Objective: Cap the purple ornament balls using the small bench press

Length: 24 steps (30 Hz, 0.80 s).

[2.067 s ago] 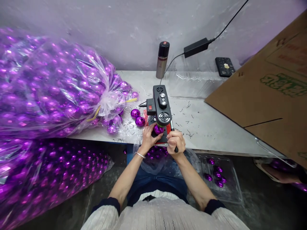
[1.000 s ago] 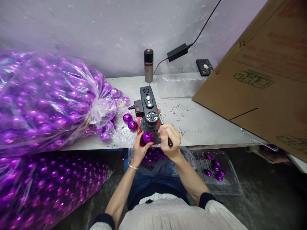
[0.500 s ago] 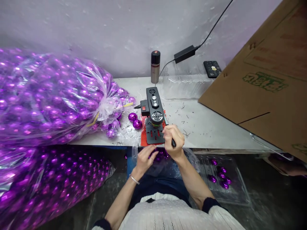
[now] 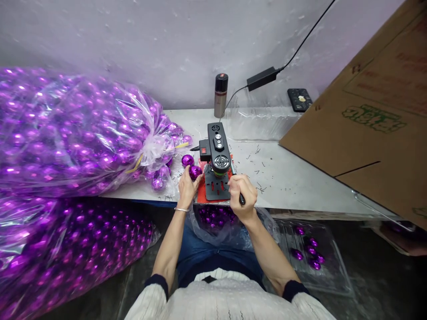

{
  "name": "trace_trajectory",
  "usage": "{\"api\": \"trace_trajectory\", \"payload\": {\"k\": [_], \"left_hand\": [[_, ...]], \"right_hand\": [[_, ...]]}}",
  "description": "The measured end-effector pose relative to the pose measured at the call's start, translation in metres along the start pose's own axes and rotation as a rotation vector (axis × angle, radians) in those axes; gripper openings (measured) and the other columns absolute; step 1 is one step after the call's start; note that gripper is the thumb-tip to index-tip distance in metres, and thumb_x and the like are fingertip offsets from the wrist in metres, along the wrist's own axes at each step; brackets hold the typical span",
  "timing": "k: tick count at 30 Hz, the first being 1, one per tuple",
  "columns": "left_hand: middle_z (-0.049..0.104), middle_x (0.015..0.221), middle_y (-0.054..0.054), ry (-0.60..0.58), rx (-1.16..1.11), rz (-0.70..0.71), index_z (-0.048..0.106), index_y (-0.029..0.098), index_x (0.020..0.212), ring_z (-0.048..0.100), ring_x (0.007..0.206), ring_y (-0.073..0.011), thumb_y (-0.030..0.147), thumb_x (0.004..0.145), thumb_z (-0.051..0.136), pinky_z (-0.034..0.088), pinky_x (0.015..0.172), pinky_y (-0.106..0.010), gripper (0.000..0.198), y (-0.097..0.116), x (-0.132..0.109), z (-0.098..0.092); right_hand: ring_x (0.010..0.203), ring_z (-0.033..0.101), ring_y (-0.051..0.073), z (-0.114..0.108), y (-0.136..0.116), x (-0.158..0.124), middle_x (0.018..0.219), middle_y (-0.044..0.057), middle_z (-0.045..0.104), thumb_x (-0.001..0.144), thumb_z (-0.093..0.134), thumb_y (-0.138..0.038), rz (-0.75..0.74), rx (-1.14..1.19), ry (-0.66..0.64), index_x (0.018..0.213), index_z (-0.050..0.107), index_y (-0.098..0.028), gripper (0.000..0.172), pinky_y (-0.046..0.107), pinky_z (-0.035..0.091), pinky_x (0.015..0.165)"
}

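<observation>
My right hand (image 4: pixel 243 195) is closed around the black handle (image 4: pixel 242 199) of a lever on the right side of a small black press-like machine (image 4: pixel 218 146). The machine stands on a red mat (image 4: pixel 202 194) at the table's front edge. Left of it, my left hand (image 4: pixel 187 190) has thumb and fingers on either side of a shiny purple ball (image 4: pixel 195 172), which still rests on the table. A second purple ball (image 4: pixel 187 160) lies just behind it. On my lap, below the table edge, an open clear bag (image 4: pixel 230 238) holds many purple balls.
A big tied plastic bag of purple balls (image 4: pixel 83 138) covers the table's left side, another bag (image 4: pixel 83 249) below. Behind stand a spray can (image 4: pixel 220 95), a power adapter (image 4: pixel 262 78), clear plastic trays (image 4: pixel 260 122) and a phone (image 4: pixel 299 100). A cardboard box (image 4: pixel 360 115) leans in from the right.
My left hand has moved from above the lap bag, up and left to the purple ball beside the machine. The right hand stays on the lever handle. The view has shifted slightly.
</observation>
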<state>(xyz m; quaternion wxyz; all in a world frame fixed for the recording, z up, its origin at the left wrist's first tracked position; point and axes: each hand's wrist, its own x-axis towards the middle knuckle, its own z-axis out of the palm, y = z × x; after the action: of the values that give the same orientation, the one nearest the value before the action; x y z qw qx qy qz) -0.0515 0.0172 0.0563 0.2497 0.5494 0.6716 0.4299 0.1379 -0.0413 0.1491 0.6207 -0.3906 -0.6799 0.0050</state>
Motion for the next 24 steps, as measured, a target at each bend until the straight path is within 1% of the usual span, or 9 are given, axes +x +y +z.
{"api": "trace_trajectory", "payload": {"k": [2, 4, 6, 9, 12, 14, 17, 21, 24], "left_hand": [[0.068, 0.127, -0.018, 0.016, -0.297, -0.119, 0.055, 0.019, 0.131, 0.069, 0.119, -0.0324, 0.044, 0.076, 0.083, 0.052, 0.104, -0.046, 0.067, 0.004, -0.002, -0.003], [0.071, 0.119, -0.012, 0.0, -0.663, -0.263, 0.055, 0.021, 0.126, 0.074, 0.106, -0.0255, 0.046, 0.078, 0.081, 0.056, 0.098, -0.041, 0.06, 0.007, -0.007, -0.012], [0.074, 0.11, -0.009, -0.069, -0.975, -0.399, 0.059, 0.021, 0.118, 0.075, 0.096, -0.0216, 0.044, 0.081, 0.079, 0.058, 0.094, -0.038, 0.048, 0.011, -0.014, -0.023], [0.077, 0.102, -0.011, -0.202, -1.212, -0.563, 0.066, 0.016, 0.111, 0.076, 0.09, -0.0202, 0.039, 0.085, 0.074, 0.062, 0.085, -0.033, 0.036, 0.018, -0.03, -0.036], [0.078, 0.103, -0.013, -0.291, -1.281, -0.674, 0.069, 0.014, 0.11, 0.075, 0.084, -0.0183, 0.038, 0.09, 0.067, 0.062, 0.075, -0.028, 0.031, 0.025, -0.043, -0.037], [0.078, 0.101, -0.011, -0.319, -1.286, -0.721, 0.07, 0.014, 0.11, 0.074, 0.079, -0.017, 0.04, 0.094, 0.063, 0.062, 0.074, -0.028, 0.031, 0.026, -0.049, -0.032], [0.077, 0.101, -0.011, -0.338, -1.271, -0.736, 0.07, 0.015, 0.11, 0.074, 0.079, -0.017, 0.043, 0.095, 0.06, 0.063, 0.081, -0.032, 0.033, 0.024, -0.053, -0.025], [0.077, 0.103, -0.011, -0.368, -1.232, -0.711, 0.068, 0.016, 0.112, 0.075, 0.084, -0.0185, 0.045, 0.092, 0.067, 0.062, 0.09, -0.037, 0.036, 0.017, -0.059, -0.022], [0.077, 0.101, -0.011, -0.418, -1.199, -0.714, 0.068, 0.016, 0.112, 0.074, 0.083, -0.0189, 0.048, 0.09, 0.07, 0.062, 0.09, -0.037, 0.039, 0.013, -0.068, -0.023]], "right_hand": [[0.066, 0.058, 0.013, 0.0, 0.001, -0.001, 0.07, 0.001, 0.059, 0.095, 0.046, -0.009, 0.002, -0.004, 0.001, 0.075, 0.053, -0.022, 0.025, 0.027, 0.045, 0.058], [0.066, 0.059, 0.013, 0.0, 0.001, -0.002, 0.07, 0.001, 0.06, 0.095, 0.047, -0.009, 0.003, -0.002, -0.001, 0.075, 0.054, -0.022, 0.025, 0.027, 0.045, 0.058], [0.066, 0.058, 0.013, 0.0, 0.002, -0.004, 0.07, 0.0, 0.06, 0.094, 0.047, -0.008, 0.009, 0.006, -0.005, 0.074, 0.053, -0.022, 0.025, 0.027, 0.045, 0.058], [0.067, 0.059, 0.013, 0.0, 0.003, -0.005, 0.069, 0.0, 0.059, 0.094, 0.047, -0.007, 0.018, 0.013, 0.001, 0.073, 0.052, -0.022, 0.026, 0.027, 0.045, 0.059], [0.067, 0.059, 0.013, 0.001, 0.003, -0.005, 0.07, 0.0, 0.059, 0.094, 0.048, -0.007, 0.015, 0.022, 0.005, 0.073, 0.052, -0.023, 0.026, 0.028, 0.045, 0.059], [0.067, 0.059, 0.014, 0.0, 0.003, -0.005, 0.071, 0.0, 0.06, 0.094, 0.048, -0.008, 0.014, 0.025, -0.001, 0.073, 0.053, -0.023, 0.026, 0.029, 0.045, 0.06], [0.067, 0.06, 0.015, 0.0, 0.003, -0.005, 0.071, 0.0, 0.06, 0.095, 0.047, -0.01, 0.02, 0.02, -0.008, 0.073, 0.054, -0.023, 0.026, 0.03, 0.046, 0.06], [0.068, 0.061, 0.015, -0.001, 0.005, -0.004, 0.071, 0.001, 0.062, 0.096, 0.048, -0.013, 0.026, 0.017, -0.01, 0.075, 0.057, -0.023, 0.025, 0.031, 0.048, 0.061], [0.072, 0.064, 0.016, -0.001, 0.009, -0.012, 0.086, 0.004, 0.067, 0.097, 0.057, -0.027, 0.066, 0.054, 0.006, 0.09, 0.061, -0.023, 0.009, 0.031, 0.054, 0.064]]}}
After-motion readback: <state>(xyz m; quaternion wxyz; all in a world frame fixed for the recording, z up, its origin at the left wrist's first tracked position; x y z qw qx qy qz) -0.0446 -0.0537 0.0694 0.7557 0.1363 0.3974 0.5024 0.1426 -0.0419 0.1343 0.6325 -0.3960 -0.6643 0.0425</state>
